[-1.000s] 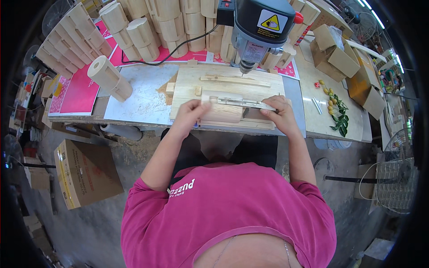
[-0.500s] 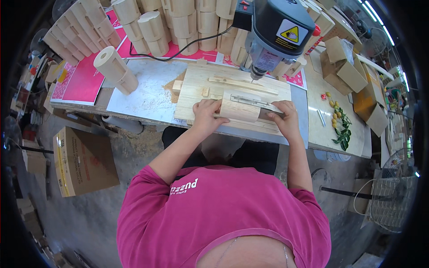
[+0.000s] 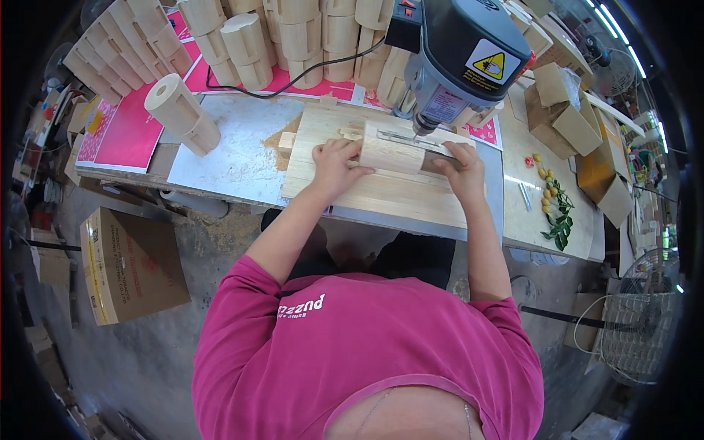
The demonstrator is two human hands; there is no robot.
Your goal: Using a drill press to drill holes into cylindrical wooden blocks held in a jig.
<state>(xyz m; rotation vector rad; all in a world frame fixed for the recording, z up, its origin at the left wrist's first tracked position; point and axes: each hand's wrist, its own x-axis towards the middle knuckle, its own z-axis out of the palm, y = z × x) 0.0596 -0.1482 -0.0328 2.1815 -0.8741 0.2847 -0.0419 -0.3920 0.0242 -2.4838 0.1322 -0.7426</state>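
Note:
A pale wooden cylinder (image 3: 389,155) lies on its side on a wooden board (image 3: 312,165), under the chuck of a drill press (image 3: 469,55). Along its top runs a narrow slotted strip (image 3: 400,137), beneath the drill's tip (image 3: 419,133); whether the tip touches it I cannot tell. My left hand (image 3: 337,169) is closed against the cylinder's left end, its thumb along the near side. My right hand (image 3: 463,172) pinches the right end, where a dark grey flat part (image 3: 433,161) shows by the fingers.
Stacked wooden cylinders (image 3: 304,37) line the back of the table. Another cylinder stack (image 3: 183,114) stands at the left on a white sheet (image 3: 220,165). A black cable (image 3: 293,82) crosses behind the board. Yellow fruit with leaves (image 3: 561,220) and open cardboard boxes (image 3: 609,165) are right.
Both hands have pushed the wooden cylinder away from me across the board, bringing it under the drill. The wood strip behind it is now mostly covered.

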